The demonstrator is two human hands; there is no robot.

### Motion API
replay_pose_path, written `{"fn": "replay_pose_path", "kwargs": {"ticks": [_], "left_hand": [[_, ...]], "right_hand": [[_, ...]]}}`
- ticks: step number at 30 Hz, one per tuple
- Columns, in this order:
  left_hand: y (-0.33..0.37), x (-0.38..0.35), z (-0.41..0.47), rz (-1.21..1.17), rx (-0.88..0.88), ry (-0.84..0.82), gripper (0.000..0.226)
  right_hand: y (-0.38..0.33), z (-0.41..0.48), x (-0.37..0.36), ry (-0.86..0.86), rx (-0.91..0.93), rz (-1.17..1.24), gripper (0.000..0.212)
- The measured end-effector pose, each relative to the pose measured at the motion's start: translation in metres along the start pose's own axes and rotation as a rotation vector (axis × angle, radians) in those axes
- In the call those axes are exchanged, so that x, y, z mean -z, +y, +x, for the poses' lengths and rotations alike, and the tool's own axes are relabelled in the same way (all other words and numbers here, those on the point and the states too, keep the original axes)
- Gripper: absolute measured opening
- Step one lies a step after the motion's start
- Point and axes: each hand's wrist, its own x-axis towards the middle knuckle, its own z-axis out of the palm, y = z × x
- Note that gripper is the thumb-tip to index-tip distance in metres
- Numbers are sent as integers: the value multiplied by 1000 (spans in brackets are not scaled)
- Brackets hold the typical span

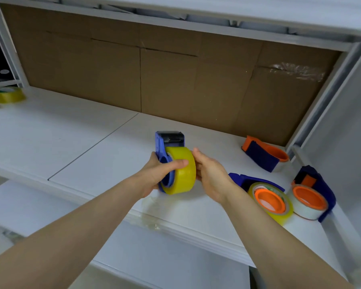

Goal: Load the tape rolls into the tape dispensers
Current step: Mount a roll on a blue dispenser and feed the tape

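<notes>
Yellow and clear, a spare roll (7, 94) lies on the shelf (92, 147), far left of the blue dispenser (169, 140). The left hand (158, 176) holds that dispenser from its left, just above the shelf. Its thumb lies across the top of the roll (182, 172) and its other fingers curl under the frame, mostly hidden. The roll sits over the hub on the dispenser's right side, and the cutter end points away from the person. The right hand (211, 174) lies against the roll's right face, fingers fairly straight, pressing rather than gripping as far as can be seen.

The step in hand looks like seating the roll. It should go best if the right hand pushes square along the hub while the left braces the frame, until the roll sits flush against the side plate. The tape's free end does not show, so it needs finding next. Then the sticky side should run out toward the roller, with fingertips kept off the blade.

Right of the blue dispenser lie three more. The yellow-roll dispenser (270, 200) and the white-roll dispenser (308, 200) are near. The orange dispenser (265, 155) lies farther back, and whether it is loaded is hard to read.
</notes>
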Motion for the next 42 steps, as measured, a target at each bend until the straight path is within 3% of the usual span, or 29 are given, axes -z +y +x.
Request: {"fn": "replay_pose_path", "kwargs": {"ticks": [2,5,7,11,15,19,23,27,30,35,39,42], "left_hand": [[2,0,2,43,-59,-25,98],[10,-3,1,213,-151,62,56],[12,-8,0,276,-185,183,46],[19,-20,-2,93,-69,236,37],[35,-20,-3,-123,30,241,35],[37,-8,-1,78,57,262,41],[37,6,-6,206,2,230,43],[31,12,-12,178,1,163,40],[28,7,-14,87,-20,108,24],[24,6,-10,-35,-29,136,31],[23,7,-5,-129,-21,207,24],[22,9,-7,-167,-24,212,24]], "right_hand": [[-2,2,-4,80,35,-26,33],[-2,3,-8,177,70,19,31],[0,4,-8,207,92,40,31],[4,2,-12,245,172,4,30],[11,-4,-22,187,287,-75,31],[15,-5,-24,169,300,-80,33],[0,1,-18,205,99,-50,15],[-16,7,-21,273,-62,-297,42],[-11,8,-30,295,15,-268,41],[3,2,-33,232,139,-93,16],[13,-13,-30,88,206,-132,29],[7,-18,-26,131,119,-148,32]]}}
